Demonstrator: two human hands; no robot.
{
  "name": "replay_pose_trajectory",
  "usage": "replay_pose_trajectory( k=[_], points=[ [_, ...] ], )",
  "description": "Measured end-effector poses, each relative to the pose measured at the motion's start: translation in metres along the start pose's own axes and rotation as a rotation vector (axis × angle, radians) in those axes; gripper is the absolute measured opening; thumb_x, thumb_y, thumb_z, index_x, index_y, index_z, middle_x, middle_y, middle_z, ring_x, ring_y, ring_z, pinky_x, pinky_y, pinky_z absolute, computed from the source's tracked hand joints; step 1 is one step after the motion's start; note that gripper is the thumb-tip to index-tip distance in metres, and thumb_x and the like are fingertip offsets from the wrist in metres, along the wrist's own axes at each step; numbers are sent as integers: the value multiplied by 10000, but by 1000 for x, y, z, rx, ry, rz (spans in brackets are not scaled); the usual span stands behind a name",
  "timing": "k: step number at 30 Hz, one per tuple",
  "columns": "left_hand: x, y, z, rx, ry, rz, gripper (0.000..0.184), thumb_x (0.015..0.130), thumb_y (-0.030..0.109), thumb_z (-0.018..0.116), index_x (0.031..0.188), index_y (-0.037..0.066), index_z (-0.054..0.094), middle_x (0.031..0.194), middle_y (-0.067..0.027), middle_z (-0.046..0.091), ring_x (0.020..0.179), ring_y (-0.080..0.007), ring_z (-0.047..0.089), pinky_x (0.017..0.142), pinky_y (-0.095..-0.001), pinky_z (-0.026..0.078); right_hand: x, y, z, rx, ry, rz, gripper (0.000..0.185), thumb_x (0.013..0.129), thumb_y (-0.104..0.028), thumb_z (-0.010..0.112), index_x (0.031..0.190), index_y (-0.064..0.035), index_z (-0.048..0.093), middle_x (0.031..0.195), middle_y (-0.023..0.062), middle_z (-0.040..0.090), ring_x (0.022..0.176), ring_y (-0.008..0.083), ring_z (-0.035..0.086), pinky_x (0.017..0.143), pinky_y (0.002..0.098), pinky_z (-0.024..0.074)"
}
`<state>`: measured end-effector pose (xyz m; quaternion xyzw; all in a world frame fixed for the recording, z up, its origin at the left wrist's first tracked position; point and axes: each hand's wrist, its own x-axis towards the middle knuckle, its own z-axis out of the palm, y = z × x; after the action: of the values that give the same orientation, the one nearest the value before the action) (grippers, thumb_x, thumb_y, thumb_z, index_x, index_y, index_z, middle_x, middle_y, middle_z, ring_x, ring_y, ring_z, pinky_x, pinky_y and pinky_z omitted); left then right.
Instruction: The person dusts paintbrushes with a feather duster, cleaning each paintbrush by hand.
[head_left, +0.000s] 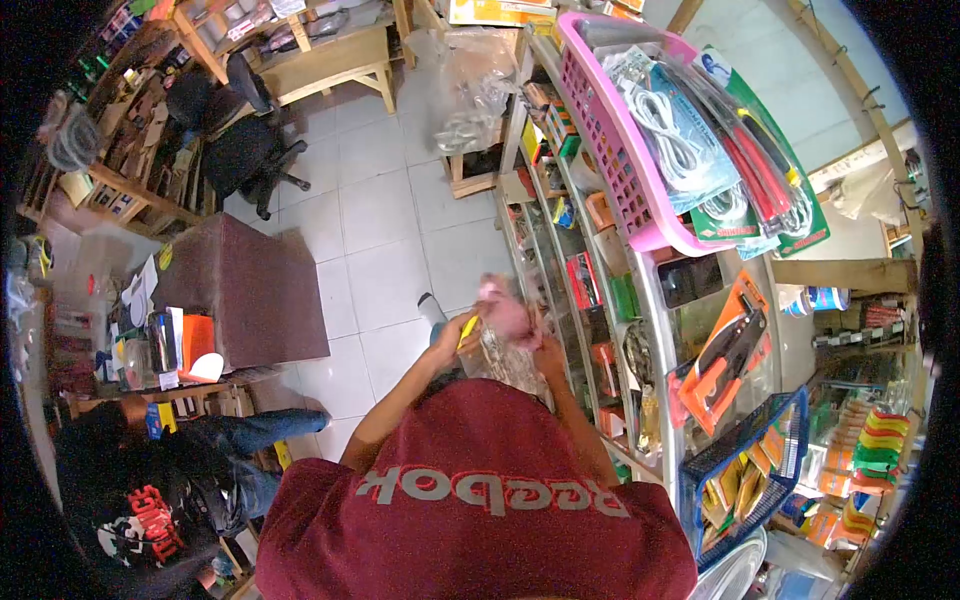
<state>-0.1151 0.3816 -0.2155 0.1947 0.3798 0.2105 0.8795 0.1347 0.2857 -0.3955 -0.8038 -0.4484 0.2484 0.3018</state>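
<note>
Low in front of my maroon shirt, my left hand [453,333] is closed around a thin yellow item [467,332], beside a pink cloth-like thing [508,318]. My right hand [547,357] is at the other side of that pink thing, its fingers smeared by motion. Below and between the hands hangs a clear, crinkled plastic bag [508,362]. The pink thing is blurred, and its exact shape cannot be made out.
To the right runs a glass display case [650,330] bearing a pink basket [610,150], a carded tool [728,350] and a blue basket [798,440]. A brown desk [265,290] and a seated person [140,490] are at left. A black chair [240,155] stands farther off.
</note>
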Motion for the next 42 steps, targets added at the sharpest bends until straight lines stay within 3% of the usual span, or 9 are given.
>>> replay_pose_trajectory(
  k=[7,10,22,24,29,33,36,40,42],
  points=[
    [11,-16,-3,378,240,303,322,995,361,380,875,93,511,511,27,383,373,-99,328,410,-270,345,17,0,-26,-213,-263,-355,281,785,-237,577,948,-28,672,869,241,656,845,377,656,740,452,502],
    [8,-12,5,636,370,374,292,995,325,413,930,66,530,536,5,446,420,-104,403,413,-271,351,17,-21,-38,-70,-139,-10,295,787,-253,587,966,-34,673,917,237,659,887,358,655,768,443,499],
    [2,-5,-2,796,317,350,261,983,320,471,1015,70,538,571,-25,501,489,-114,478,456,-292,375,5,-55,-57,-319,-161,-255,212,758,-185,606,849,-1,661,824,234,651,807,431,634,696,477,507],
    [0,-5,1,827,316,338,256,984,313,471,1028,69,531,577,-27,502,500,-110,480,463,-290,379,9,-35,-38,-108,58,-83,201,744,-168,592,835,-2,660,807,231,648,787,444,624,694,495,504],
    [0,-8,-5,979,325,493,210,977,256,465,1058,64,491,645,-103,587,573,-234,593,530,-364,449,-1,-65,-61,-334,-139,-256,206,743,-119,578,884,-8,678,798,236,645,780,404,648,726,466,507],
    [-17,7,9,1147,362,506,179,966,220,466,1052,63,474,719,-177,621,673,-359,635,594,-428,474,4,-62,-58,-34,95,4,247,785,-171,552,934,-17,675,843,230,654,823,409,639,736,482,500],
    [-12,-2,0,1176,382,753,206,962,230,473,1088,68,485,713,-205,603,681,-390,623,601,-446,467,13,-48,-56,-347,-148,-383,218,786,-142,573,920,-13,688,865,233,662,838,378,657,721,448,507],
    [-20,7,8,1151,426,594,274,968,281,459,1155,84,500,717,-219,594,696,-410,616,613,-462,460,27,-25,-36,81,76,32,295,807,-263,578,933,-20,688,870,228,663,845,394,641,749,474,503],
    [-19,2,2,1111,415,585,307,971,308,450,1185,95,507,715,-214,598,696,-408,616,614,-462,459,26,-23,-30,-68,-1,-94,255,806,-196,573,949,-16,682,849,200,682,832,344,666,749,437,508]
  ],
)
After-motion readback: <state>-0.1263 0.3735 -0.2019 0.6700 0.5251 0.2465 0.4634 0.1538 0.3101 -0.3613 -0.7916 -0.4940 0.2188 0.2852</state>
